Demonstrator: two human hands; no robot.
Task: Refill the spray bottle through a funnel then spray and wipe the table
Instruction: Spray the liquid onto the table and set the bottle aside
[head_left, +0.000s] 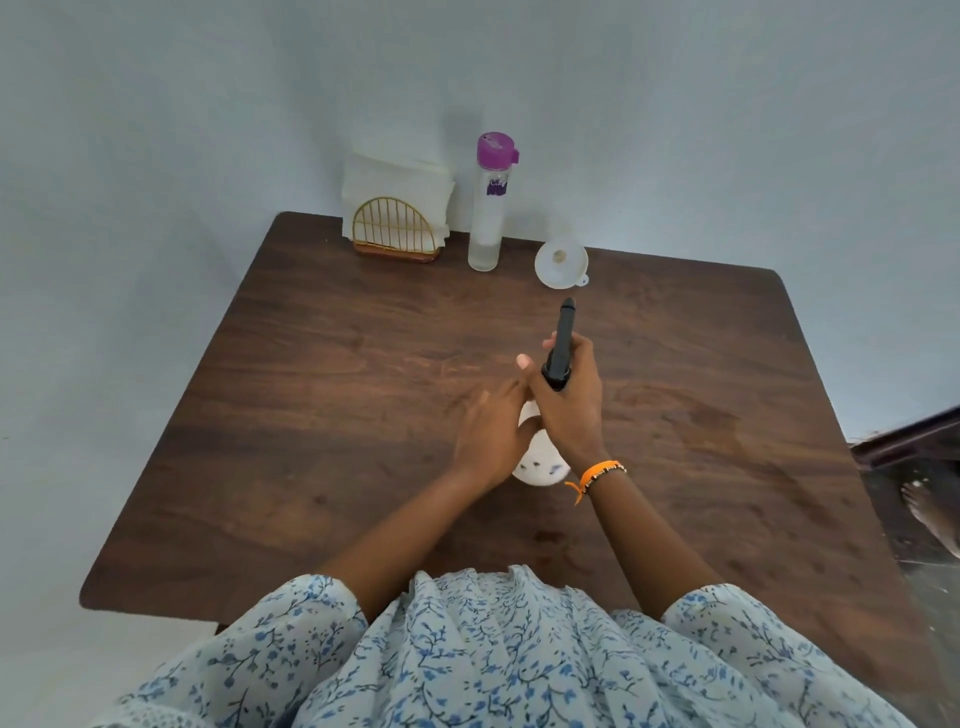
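Observation:
A white spray bottle with a black spray head is held over the middle of the dark wooden table. My right hand grips the black head at the neck, nozzle pointing away from me. My left hand rests against the bottle's white body, fingers stretched forward. A white funnel lies on the table at the back. Left of it stands a clear water bottle with a purple cap, a little liquid at its bottom.
A gold wire holder with white paper napkins stands at the table's back edge against the pale wall. A bare foot and dark furniture show on the floor at the right. My flowered sleeves fill the bottom of the view.

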